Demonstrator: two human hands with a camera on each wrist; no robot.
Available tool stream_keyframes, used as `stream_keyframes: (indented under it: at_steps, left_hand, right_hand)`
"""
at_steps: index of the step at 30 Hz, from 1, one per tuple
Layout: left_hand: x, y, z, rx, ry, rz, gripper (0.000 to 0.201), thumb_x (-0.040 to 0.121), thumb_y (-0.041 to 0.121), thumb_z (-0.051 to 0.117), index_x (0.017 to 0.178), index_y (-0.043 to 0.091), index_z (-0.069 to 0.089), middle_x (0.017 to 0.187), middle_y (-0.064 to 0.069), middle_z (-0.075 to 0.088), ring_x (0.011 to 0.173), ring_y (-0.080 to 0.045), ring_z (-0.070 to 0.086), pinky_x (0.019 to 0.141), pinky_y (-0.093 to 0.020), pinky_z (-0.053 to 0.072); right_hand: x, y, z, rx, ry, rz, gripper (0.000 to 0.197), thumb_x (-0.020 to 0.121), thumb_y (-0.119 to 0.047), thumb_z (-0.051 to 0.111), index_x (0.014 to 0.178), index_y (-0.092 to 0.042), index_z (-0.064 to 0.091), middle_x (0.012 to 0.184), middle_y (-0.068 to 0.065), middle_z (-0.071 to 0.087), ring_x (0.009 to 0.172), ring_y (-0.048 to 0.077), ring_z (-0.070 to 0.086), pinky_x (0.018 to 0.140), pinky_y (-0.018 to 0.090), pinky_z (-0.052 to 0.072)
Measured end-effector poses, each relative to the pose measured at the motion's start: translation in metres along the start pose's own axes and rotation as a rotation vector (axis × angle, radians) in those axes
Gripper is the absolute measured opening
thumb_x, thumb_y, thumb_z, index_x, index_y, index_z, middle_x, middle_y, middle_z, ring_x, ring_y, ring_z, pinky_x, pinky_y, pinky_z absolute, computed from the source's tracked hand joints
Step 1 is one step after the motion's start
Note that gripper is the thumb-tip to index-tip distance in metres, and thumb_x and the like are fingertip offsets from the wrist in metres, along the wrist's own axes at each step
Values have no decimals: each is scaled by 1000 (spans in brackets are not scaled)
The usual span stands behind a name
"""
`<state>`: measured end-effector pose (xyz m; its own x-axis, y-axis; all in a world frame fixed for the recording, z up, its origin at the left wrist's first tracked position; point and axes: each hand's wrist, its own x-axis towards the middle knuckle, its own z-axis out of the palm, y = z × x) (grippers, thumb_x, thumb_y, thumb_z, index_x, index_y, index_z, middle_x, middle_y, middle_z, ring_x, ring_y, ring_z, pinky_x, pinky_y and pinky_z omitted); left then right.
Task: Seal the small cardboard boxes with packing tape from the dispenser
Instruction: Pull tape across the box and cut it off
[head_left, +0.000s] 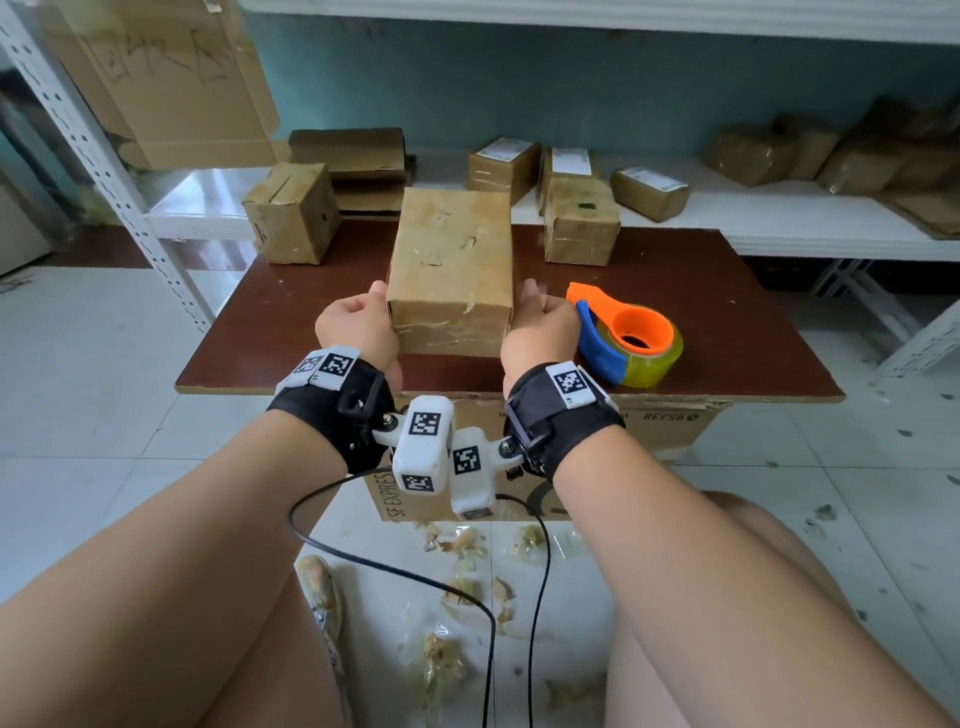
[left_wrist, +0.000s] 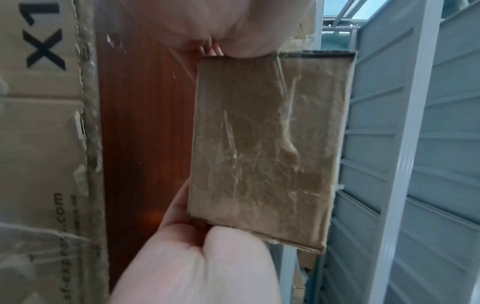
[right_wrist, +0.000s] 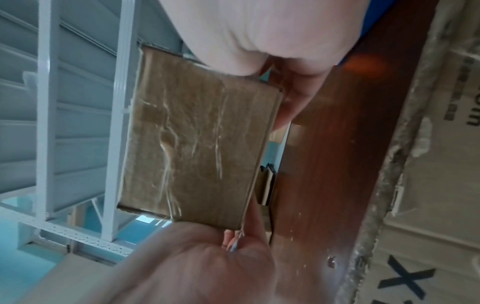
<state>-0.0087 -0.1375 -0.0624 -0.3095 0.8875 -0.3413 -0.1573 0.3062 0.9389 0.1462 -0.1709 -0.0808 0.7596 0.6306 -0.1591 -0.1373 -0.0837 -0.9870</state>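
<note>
A tape-covered brown cardboard box (head_left: 452, 270) is held between both hands over the dark wooden table (head_left: 291, 322). My left hand (head_left: 358, 322) grips its left side and my right hand (head_left: 540, 327) its right side. In the left wrist view the box's end face (left_wrist: 265, 144) sits between my left hand (left_wrist: 233, 26) above and my right hand (left_wrist: 207, 267) below, with fingers between the box and the table (left_wrist: 140, 123). The right wrist view shows the same face (right_wrist: 197, 144) under my right hand (right_wrist: 259, 30). The orange and blue tape dispenser (head_left: 623, 338) lies on the table just right of my right hand.
Two small boxes (head_left: 293, 213) (head_left: 581, 221) stand at the table's back edge. Labelled parcels (head_left: 501, 163) sit on the white shelf behind. A large carton (head_left: 665, 421) supports the table. A white rack post (head_left: 104, 156) rises at left. Tape scraps (head_left: 457, 545) litter the floor.
</note>
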Motion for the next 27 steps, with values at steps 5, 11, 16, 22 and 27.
stream_keyframes:
  at_steps: [5, 11, 16, 22, 27]
  left_hand:
    - [-20, 7, -2, -121, -147, -2, 13, 95, 11, 77, 86, 21, 75, 84, -8, 78, 87, -28, 75, 80, -37, 65]
    - [-26, 14, -10, -111, -305, -34, 21, 100, 1, 70, 119, 10, 68, 102, -10, 77, 80, -19, 73, 54, -22, 56]
    - [-21, 14, -11, -122, -411, -96, 21, 110, 4, 48, 103, 18, 63, 94, -2, 74, 74, -14, 74, 63, -24, 60]
    - [-29, 12, -12, -64, -416, 25, 22, 109, 7, 50, 95, 14, 65, 72, 3, 76, 63, -12, 73, 57, -27, 60]
    - [-25, 4, -8, -36, -241, 165, 74, 79, 82, 61, 93, 9, 64, 93, -19, 71, 81, -28, 63, 70, -44, 52]
  right_hand:
    - [-9, -9, -11, 77, -1, -122, 36, 101, -40, 69, 92, -6, 71, 82, -1, 72, 68, 12, 62, 73, 33, 51]
    - [-15, -10, -20, 111, -80, -229, 21, 98, -38, 74, 85, -22, 69, 87, 3, 79, 84, 26, 76, 85, 51, 61]
    - [-18, -15, -24, 177, -166, -273, 16, 101, -27, 72, 88, -18, 67, 92, 4, 79, 91, 21, 77, 92, 52, 60]
    - [-12, -18, -25, 196, -260, -264, 15, 103, -26, 69, 92, -16, 67, 91, 9, 79, 87, 25, 74, 89, 56, 58]
    - [-7, -20, -21, 150, -300, -179, 27, 98, -35, 74, 114, -23, 56, 92, -1, 74, 89, 21, 73, 94, 58, 59]
